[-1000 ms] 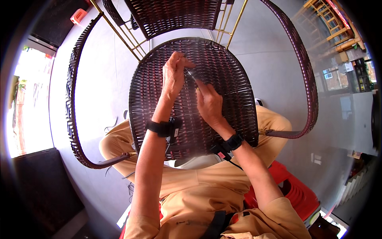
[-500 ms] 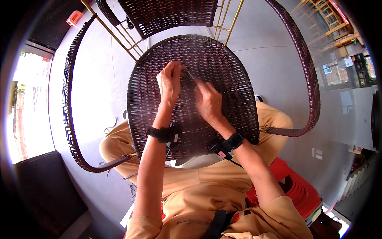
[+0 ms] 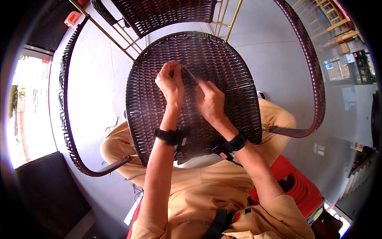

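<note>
A dark brown woven wicker chair is in front of me, its rounded seat (image 3: pixel 139 111) between my knees. Over the seat's far half, my left hand (image 3: pixel 171 83) is closed in a pinch; what its fingertips hold is too small to name. My right hand (image 3: pixel 211 101), a little nearer and to the right, is closed around a thin, straight metal tool (image 3: pixel 190 73). The tool's shaft slants up and left, and its tip reaches my left fingertips. Its handle is hidden in my right palm.
The chair's woven backrest (image 3: pixel 167 16) rises beyond the seat, with gold metal bars (image 3: pixel 234 20) beside it. Curved armrests stand left (image 3: pixel 65 115) and right (image 3: pixel 316 71). Red plastic stools (image 3: pixel 304 195) are beneath me. A small orange stool (image 3: pixel 72 18) stands far left.
My left forearm has shifted slightly right. Both hands keep nearly the same places over the seat, and the view has moved a little. The tool still slants between them.
</note>
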A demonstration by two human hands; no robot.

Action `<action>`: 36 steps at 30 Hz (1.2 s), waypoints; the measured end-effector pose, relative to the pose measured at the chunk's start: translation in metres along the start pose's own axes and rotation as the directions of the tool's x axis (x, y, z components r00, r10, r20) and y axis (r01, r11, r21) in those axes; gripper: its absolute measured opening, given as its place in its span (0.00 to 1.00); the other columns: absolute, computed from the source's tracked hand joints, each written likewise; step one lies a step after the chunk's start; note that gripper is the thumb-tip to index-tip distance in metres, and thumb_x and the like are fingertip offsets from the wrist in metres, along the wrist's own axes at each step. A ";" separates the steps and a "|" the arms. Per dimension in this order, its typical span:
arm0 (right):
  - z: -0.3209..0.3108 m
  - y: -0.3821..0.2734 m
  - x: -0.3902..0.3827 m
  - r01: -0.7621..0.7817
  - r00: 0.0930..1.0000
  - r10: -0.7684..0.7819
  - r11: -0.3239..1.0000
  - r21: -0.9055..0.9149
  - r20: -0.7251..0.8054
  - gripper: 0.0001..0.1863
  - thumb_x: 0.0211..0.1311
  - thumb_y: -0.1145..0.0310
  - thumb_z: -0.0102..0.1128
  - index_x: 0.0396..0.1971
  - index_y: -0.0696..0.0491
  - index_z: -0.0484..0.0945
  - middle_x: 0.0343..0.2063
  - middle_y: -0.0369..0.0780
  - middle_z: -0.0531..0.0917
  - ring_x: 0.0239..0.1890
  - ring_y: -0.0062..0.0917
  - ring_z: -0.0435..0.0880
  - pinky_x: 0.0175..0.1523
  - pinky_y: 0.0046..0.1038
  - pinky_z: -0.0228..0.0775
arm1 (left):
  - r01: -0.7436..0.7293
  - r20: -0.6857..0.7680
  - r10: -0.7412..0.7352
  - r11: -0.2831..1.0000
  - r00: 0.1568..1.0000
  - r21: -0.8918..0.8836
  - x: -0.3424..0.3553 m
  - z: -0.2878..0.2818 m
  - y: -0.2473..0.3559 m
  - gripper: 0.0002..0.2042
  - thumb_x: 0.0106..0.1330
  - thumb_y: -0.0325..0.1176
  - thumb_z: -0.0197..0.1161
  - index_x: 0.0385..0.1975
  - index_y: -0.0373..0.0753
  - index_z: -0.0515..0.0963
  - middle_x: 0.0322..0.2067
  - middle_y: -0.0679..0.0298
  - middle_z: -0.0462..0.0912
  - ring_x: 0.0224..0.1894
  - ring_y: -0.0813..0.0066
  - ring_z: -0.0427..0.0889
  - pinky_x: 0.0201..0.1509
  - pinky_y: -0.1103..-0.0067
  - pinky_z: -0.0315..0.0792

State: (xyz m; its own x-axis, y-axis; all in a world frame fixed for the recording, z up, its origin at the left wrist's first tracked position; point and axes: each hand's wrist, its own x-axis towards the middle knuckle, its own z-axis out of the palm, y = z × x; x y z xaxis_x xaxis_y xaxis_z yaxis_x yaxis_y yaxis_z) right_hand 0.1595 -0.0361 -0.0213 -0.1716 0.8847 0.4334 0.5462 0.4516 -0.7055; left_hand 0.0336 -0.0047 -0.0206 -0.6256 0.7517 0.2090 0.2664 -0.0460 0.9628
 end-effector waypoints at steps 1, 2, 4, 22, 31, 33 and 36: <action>-0.001 -0.001 0.001 -0.013 1.000 0.013 1.000 0.002 0.003 0.16 0.52 0.80 0.57 0.43 0.57 0.77 0.24 0.46 0.77 0.25 0.41 0.79 0.30 0.34 0.71 | -0.001 0.002 0.001 0.999 1.000 0.035 0.001 0.000 0.001 0.02 0.57 0.23 0.62 0.27 0.33 0.81 0.22 0.60 0.83 0.23 0.78 0.81 0.31 0.81 0.74; -0.001 -0.002 0.001 -0.013 1.000 0.013 1.000 0.002 0.004 0.16 0.52 0.80 0.57 0.43 0.57 0.77 0.24 0.46 0.77 0.25 0.41 0.79 0.30 0.34 0.71 | -0.002 0.004 0.002 0.998 1.000 0.069 0.001 0.000 0.001 0.02 0.57 0.23 0.62 0.27 0.33 0.81 0.22 0.60 0.83 0.23 0.78 0.81 0.31 0.81 0.74; -0.001 -0.003 0.000 -0.014 1.000 0.014 1.000 -0.011 0.009 0.16 0.51 0.80 0.57 0.43 0.57 0.77 0.24 0.45 0.78 0.25 0.40 0.79 0.30 0.34 0.71 | -0.004 -0.010 0.004 0.997 1.000 0.076 0.000 0.001 -0.001 0.02 0.56 0.23 0.62 0.28 0.33 0.81 0.22 0.60 0.83 0.23 0.78 0.81 0.31 0.81 0.74; -0.001 0.000 -0.001 -0.010 1.000 0.011 0.999 -0.035 0.028 0.17 0.52 0.80 0.57 0.45 0.56 0.76 0.26 0.45 0.77 0.26 0.42 0.79 0.29 0.35 0.71 | -0.112 -0.059 0.122 0.982 0.991 0.153 -0.004 0.006 -0.001 0.04 0.56 0.21 0.63 0.31 0.34 0.82 0.24 0.62 0.82 0.25 0.78 0.80 0.32 0.82 0.74; 0.000 0.000 -0.001 -0.011 1.000 0.011 1.000 -0.019 0.011 0.17 0.51 0.81 0.56 0.44 0.56 0.76 0.25 0.45 0.77 0.26 0.42 0.79 0.30 0.36 0.71 | -0.048 -0.032 0.053 0.988 0.998 0.150 -0.007 0.009 -0.003 0.05 0.55 0.19 0.60 0.31 0.35 0.80 0.20 0.65 0.81 0.19 0.84 0.76 0.24 0.86 0.71; 0.000 0.000 -0.001 -0.013 1.000 0.013 1.000 -0.016 0.014 0.18 0.51 0.81 0.56 0.44 0.56 0.76 0.26 0.45 0.77 0.26 0.42 0.79 0.30 0.36 0.71 | -0.039 -0.032 0.045 0.984 0.998 0.175 -0.008 0.007 -0.002 0.06 0.55 0.19 0.60 0.31 0.34 0.79 0.20 0.65 0.80 0.19 0.85 0.75 0.23 0.86 0.70; 0.000 0.000 -0.001 -0.018 1.000 0.018 1.000 -0.014 0.017 0.18 0.51 0.81 0.56 0.44 0.56 0.76 0.26 0.45 0.78 0.27 0.42 0.79 0.30 0.36 0.72 | -0.044 -0.058 0.055 0.984 0.997 0.173 -0.008 0.008 -0.003 0.07 0.56 0.19 0.60 0.33 0.34 0.78 0.20 0.65 0.80 0.19 0.85 0.75 0.22 0.86 0.69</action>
State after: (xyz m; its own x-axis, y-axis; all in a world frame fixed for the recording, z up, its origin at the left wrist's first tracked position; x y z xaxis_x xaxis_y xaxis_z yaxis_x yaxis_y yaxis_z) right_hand 0.1599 -0.0373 -0.0220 -0.1752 0.8947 0.4110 0.5606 0.4338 -0.7054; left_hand 0.0433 -0.0051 -0.0268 -0.6516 0.7086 0.2708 0.4163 0.0356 0.9085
